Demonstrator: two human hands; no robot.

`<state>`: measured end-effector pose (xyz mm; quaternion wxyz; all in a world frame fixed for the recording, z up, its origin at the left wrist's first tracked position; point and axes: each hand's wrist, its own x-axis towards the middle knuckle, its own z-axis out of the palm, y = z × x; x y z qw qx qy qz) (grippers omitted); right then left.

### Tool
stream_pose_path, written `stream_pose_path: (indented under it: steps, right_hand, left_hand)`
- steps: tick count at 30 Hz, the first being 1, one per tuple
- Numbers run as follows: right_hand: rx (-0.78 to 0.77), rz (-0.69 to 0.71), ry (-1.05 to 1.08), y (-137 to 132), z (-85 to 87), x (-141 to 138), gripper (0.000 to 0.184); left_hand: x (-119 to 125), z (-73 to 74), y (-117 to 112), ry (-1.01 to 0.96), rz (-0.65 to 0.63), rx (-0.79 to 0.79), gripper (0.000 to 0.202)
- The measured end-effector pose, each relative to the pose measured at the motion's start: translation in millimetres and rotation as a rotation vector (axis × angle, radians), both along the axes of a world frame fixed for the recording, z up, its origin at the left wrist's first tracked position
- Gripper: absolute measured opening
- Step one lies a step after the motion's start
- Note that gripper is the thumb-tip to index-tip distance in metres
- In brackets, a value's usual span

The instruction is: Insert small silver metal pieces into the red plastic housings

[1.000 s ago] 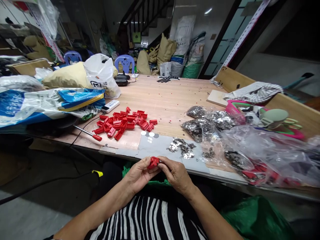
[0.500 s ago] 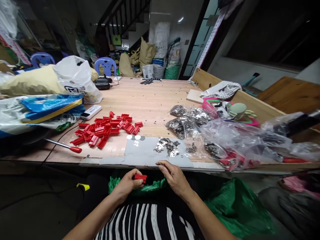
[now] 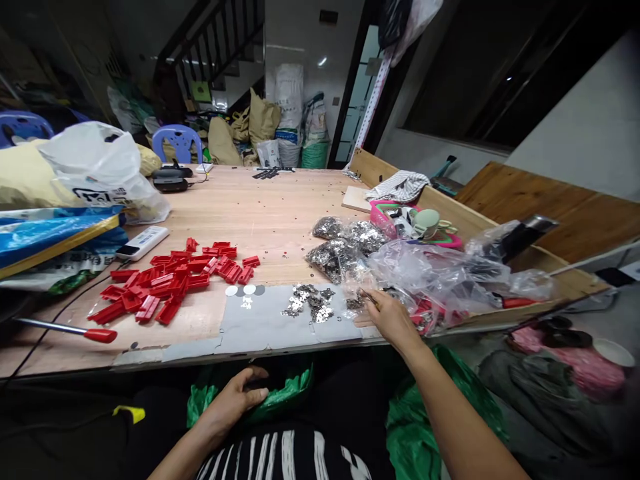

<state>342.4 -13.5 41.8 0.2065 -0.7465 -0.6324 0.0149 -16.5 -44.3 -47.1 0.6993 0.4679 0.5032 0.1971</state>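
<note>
My left hand [image 3: 233, 402] hangs low over my lap, fingers loosely curved and apart on the mouth of a green bag [image 3: 287, 393]; I see nothing in it. My right hand [image 3: 390, 317] reaches onto the table's near edge, at the mouth of a clear plastic bag [image 3: 440, 270] that holds red plastic pieces. Its fingertips are lost under the plastic film. A small heap of silver metal parts [image 3: 307, 303] lies just left of that hand on a grey card mat [image 3: 260, 323]. A pile of red plastic pieces [image 3: 175, 280] spreads over the wooden table further left.
Bags of silver parts [image 3: 340, 250] sit behind the mat. A red-handled screwdriver [image 3: 97, 335] and a white remote [image 3: 143, 242] lie at the left, beside sacks and a white carrier bag [image 3: 95, 167]. A pink basket [image 3: 383, 217] stands at the right, by a raised wooden board.
The red piece that both hands held is gone from view. My left hand dropped to the green bag on my lap. My right hand moved right and forward to the clear bag.
</note>
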Motion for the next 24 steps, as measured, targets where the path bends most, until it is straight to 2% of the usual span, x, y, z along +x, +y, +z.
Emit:
stream_pose_path:
  steps: [5, 9, 14, 18, 24]
  right_hand:
    - [-0.058, -0.009, -0.054, 17.3, -11.1, 8.5, 0.031]
    - [-0.063, -0.022, -0.042, 9.3, -19.3, 7.1, 0.033]
    - [-0.076, -0.029, -0.014, -1.6, -27.2, 7.6, 0.038]
    - [-0.118, -0.009, -0.012, 0.7, -26.7, 12.4, 0.045]
    - [-0.196, 0.021, -0.044, 16.7, -19.3, 10.4, 0.044]
  left_hand:
    - [1.3, -11.3, -3.0, -0.020, 0.082, -0.012, 0.051]
    - [1.5, -16.9, -4.4, -0.043, 0.120, -0.037, 0.055]
    - [2.9, -14.6, -5.3, -0.050, 0.147, -0.079, 0.057]
    - [3.9, -13.6, -5.6, -0.050, 0.160, -0.075, 0.056]
    - [3.3, -14.5, -5.0, -0.033, 0.177, -0.075, 0.059]
